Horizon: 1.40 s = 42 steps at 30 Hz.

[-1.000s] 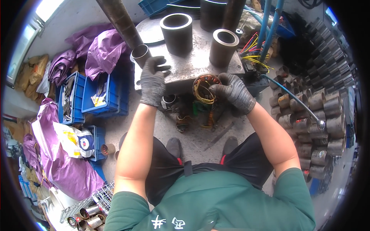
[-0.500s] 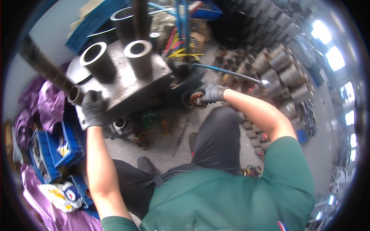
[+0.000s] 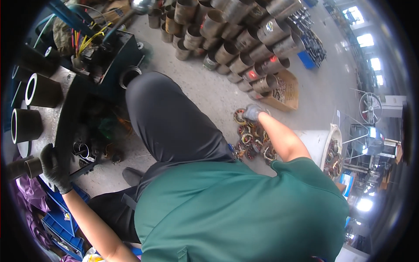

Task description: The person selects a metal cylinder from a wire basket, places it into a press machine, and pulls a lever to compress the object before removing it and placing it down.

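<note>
Far out to the right, my gloved right hand (image 3: pixel 252 112) is closed on a ring-shaped wound motor stator (image 3: pixel 238 116). It is low over the floor, at the far edge of a heap of similar stators (image 3: pixel 249 146) with copper windings and coloured wires. My gloved left hand (image 3: pixel 54 168) rests at the edge of a metal-topped bench (image 3: pixel 65 94), its fingers stretched forward. Close beside that hand is the open end of a short metal tube (image 3: pixel 33 167). Two thick-walled steel cylinders (image 3: pixel 43 91) stand on the bench farther forward.
Stacked metal pipe sections (image 3: pixel 227 52) fill the floor ahead, with a cardboard box (image 3: pixel 286 91) of small parts beside them. A white tub (image 3: pixel 331 148) holding more stators stands at the right. Blue crates (image 3: pixel 65 227) and purple plastic (image 3: pixel 32 192) lie at the lower left.
My view and body have turned right. My right hand has moved from beside the bench to the stator heap at the right. My left hand stays at the bench edge near the tube.
</note>
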Each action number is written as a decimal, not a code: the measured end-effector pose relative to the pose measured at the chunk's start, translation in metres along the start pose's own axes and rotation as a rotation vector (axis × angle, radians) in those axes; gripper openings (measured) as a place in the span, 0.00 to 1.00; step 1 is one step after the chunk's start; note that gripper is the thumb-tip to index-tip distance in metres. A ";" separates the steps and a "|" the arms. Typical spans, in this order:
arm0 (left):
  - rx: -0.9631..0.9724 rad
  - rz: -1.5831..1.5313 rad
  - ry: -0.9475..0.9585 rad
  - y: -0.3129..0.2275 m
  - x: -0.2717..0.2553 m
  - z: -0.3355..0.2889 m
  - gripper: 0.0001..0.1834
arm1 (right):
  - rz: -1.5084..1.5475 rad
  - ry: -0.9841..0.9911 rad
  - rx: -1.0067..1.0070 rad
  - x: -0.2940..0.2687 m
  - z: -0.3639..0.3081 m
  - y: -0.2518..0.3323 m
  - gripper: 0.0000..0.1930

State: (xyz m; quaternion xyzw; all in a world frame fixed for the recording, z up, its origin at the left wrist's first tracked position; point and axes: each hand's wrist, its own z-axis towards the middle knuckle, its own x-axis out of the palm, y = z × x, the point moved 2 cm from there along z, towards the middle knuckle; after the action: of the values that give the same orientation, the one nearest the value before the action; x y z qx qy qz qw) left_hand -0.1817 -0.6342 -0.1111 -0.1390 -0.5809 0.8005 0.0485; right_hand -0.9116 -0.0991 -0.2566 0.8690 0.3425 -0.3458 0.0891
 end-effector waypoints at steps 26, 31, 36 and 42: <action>-0.176 0.481 0.213 0.040 0.046 -0.033 0.20 | -0.154 0.242 0.210 0.166 -0.025 -0.132 0.29; -0.139 0.568 0.236 0.026 0.061 -0.028 0.15 | -0.123 0.199 0.234 0.165 -0.029 -0.126 0.27; -0.069 0.617 0.183 0.008 0.052 -0.043 0.17 | -0.214 0.085 0.127 0.165 -0.003 -0.137 0.24; -0.086 0.754 0.101 -0.065 0.097 -0.038 0.17 | -0.161 0.150 0.013 0.167 0.000 -0.145 0.23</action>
State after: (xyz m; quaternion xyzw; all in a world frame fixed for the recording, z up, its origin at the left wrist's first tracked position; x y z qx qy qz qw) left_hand -0.2692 -0.5550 -0.0768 -0.3841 -0.5190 0.7291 -0.2270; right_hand -0.9194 0.0989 -0.3555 0.8626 0.4146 -0.2882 0.0296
